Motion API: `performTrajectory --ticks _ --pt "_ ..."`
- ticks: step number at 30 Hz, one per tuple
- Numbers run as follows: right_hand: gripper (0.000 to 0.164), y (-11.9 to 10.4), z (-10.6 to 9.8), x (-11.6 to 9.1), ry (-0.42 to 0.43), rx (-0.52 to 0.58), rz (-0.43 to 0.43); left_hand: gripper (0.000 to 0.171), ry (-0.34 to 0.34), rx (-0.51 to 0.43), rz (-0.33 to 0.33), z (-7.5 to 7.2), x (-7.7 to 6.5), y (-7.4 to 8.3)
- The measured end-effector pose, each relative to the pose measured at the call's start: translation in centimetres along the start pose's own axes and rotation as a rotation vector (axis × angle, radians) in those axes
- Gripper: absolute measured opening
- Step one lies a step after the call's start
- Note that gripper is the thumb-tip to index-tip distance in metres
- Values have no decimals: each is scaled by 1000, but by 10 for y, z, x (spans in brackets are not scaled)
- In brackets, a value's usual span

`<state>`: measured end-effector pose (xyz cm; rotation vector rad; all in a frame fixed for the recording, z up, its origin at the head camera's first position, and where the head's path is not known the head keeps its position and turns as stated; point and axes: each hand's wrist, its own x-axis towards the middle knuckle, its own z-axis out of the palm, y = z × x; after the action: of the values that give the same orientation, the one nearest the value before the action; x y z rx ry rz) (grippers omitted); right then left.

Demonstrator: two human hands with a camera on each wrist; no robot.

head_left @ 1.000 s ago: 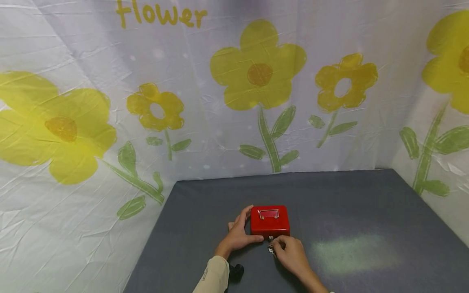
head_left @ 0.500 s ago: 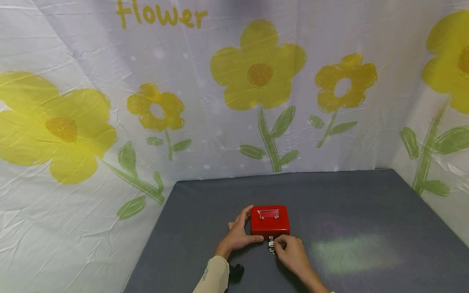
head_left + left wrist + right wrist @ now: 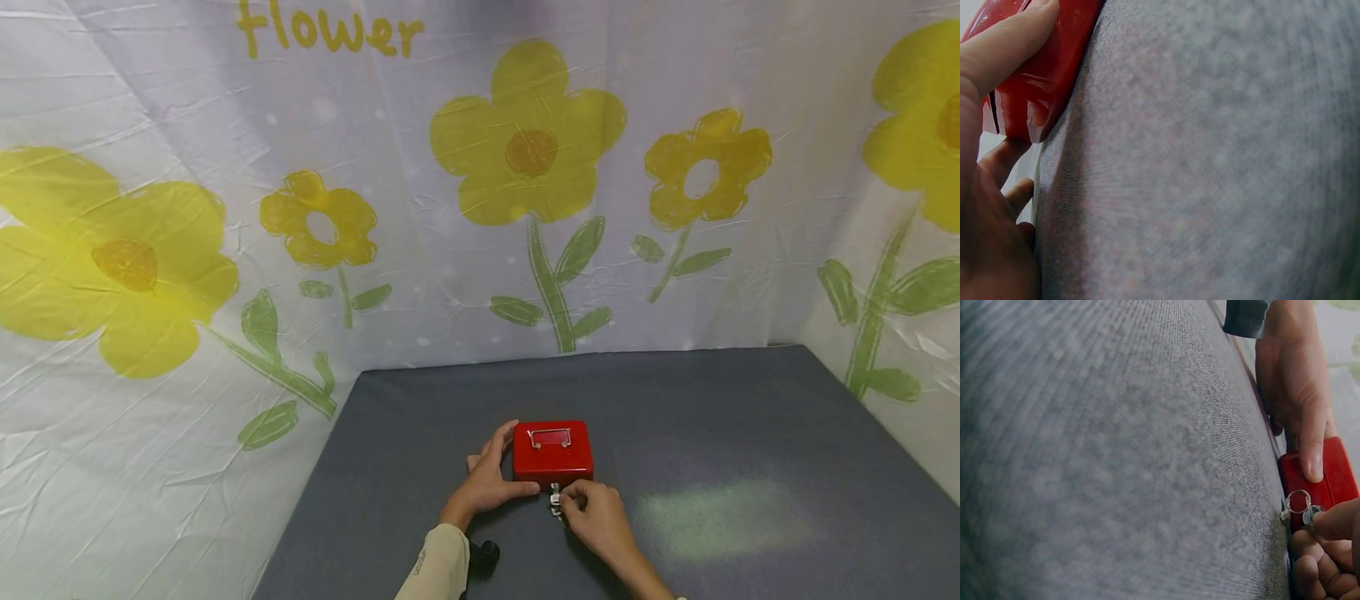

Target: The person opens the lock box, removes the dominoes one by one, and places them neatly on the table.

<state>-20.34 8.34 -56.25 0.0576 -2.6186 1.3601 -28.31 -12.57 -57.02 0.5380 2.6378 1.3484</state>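
A small red metal cash box with a wire handle folded on its lid sits on the grey table. My left hand grips its left side, the thumb along the front face and the fingers reaching round toward the back. In the left wrist view that thumb presses on the glossy red box. At the lock in the box's front, my right hand pinches a silver key between thumb and curled forefinger. A key ring hangs from it, with another key dangling below.
Grey cloth covers the table, which ends at a white flower-printed curtain behind and at both sides. A black wrist device shows beside the left sleeve.
Between the first frame and the middle one, the keys at the lock swing to hang straighter down as the right fingers shift slightly. The box and left hand stay in place.
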Motion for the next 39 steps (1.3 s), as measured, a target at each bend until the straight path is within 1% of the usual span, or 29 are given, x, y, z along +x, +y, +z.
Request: performTrajectory --ticks 7,16,22,25,30,36,39 --pt "9 1 0 0 2 2 -5 107 5 -3 -1 0 0 0" --pt "9 3 0 0 35 51 -28 107 7 -1 -6 1 0 0" --pt "9 4 -1 2 17 60 8 107 8 -7 -7 1 -1 1" --pt "10 3 -2 2 9 113 40 107 6 -14 -7 1 -1 1" --pt "18 4 -8 4 28 205 83 108 8 -11 -7 1 -1 1" --pt "31 11 -17 6 77 284 61 109 4 -10 -8 0 0 1" --pt "32 16 -21 9 113 302 36 109 2 -9 -13 1 0 0"
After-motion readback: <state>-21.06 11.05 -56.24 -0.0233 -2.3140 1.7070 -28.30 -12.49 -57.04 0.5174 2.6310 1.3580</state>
